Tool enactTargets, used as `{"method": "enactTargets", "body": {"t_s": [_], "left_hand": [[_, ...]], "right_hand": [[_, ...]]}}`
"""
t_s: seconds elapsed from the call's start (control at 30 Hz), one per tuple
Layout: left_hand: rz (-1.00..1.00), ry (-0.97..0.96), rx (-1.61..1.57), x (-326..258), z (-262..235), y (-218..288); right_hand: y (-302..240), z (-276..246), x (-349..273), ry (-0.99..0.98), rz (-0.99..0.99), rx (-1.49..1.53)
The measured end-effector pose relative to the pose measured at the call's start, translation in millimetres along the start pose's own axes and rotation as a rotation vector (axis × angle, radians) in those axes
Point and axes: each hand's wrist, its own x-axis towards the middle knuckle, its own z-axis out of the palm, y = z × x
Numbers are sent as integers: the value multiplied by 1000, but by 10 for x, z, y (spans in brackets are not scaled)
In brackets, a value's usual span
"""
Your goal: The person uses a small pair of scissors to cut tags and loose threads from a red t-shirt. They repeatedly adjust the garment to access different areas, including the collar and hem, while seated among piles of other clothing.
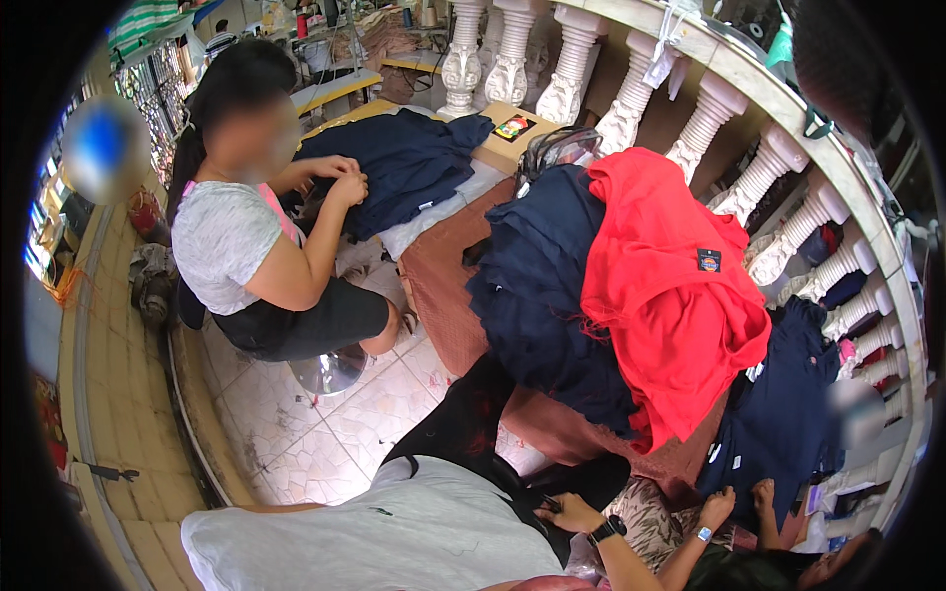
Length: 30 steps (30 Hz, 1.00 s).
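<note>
My right hand (576, 512), with a black watch at the wrist, is low over my lap beside my grey shirt (384, 532). Its fingers are closed around something small and dark, too unclear to name. My left hand is out of view; only a strip of that arm shows along the shirt's edge. Ahead of me, a red garment (670, 295) with a dark label lies heaped over a pile of navy garments (542, 276), on a table with a brown cover (443, 281). Neither pile is touched by my hand.
A co-worker (241, 236) sits at the left, hands together by navy cloth (404, 167). At the lower right another person's hands (717, 507) touch a navy garment (788, 394). White balusters (631, 89) curve behind the table. A cardboard box (512, 148) stands at the back.
</note>
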Motion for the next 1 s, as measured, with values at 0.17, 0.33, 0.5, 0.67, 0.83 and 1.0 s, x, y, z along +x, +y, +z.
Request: {"method": "enactTargets", "body": {"t_s": [0.17,0.33,0.5,0.67,0.83,1.0], "left_hand": [[-16,-94,53,-21,-52,-19],[17,-309,289,-128,-334,178],[165,-535,659,-75,-812,940],[395,-574,796,68,-1033,2207],[724,-461,588,473,-700,2693],[985,-408,506,786,-245,2854]], "right_hand": [[331,281,-443,35,170,125],[322,374,-808,24,195,257],[597,693,-1039,-153,250,311],[1116,1737,-1350,-282,286,727],[828,2640,-1470,-59,316,886],[643,3434,-1383,184,411,988]]}}
